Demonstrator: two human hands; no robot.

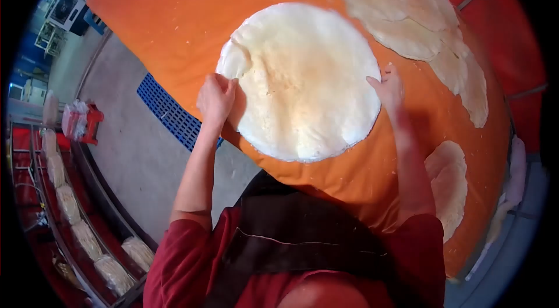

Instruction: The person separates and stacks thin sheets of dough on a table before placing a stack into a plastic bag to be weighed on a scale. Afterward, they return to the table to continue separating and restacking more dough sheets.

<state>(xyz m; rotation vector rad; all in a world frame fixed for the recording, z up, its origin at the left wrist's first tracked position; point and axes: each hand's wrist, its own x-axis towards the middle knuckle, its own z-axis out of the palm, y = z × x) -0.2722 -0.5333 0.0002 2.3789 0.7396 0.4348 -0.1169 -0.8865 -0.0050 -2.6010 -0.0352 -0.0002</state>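
A big, round, pale flatbread (308,87) is held by its two sides in front of me, over the orange cloth. My left hand (216,98) is closed on its left edge, thumb on top and the other fingers partly hidden. At the opposite edge, my right hand (389,85) pinches the rim between thumb and fingers. The bread's surface is wrinkled, with a small fold near the left hand. Several overlapping flatbreads (402,22) lie beyond it at the upper right. Another flatbread (449,186) rests beside my right forearm, which partly covers it.
An orange cloth (174,11) covers the table, whose edge runs along the left and toward me. Below that edge, a blue plastic grate (174,111) is on the grey floor. Farther left are a red stool (93,124) and a rack with several bagged stacks of bread (87,241).
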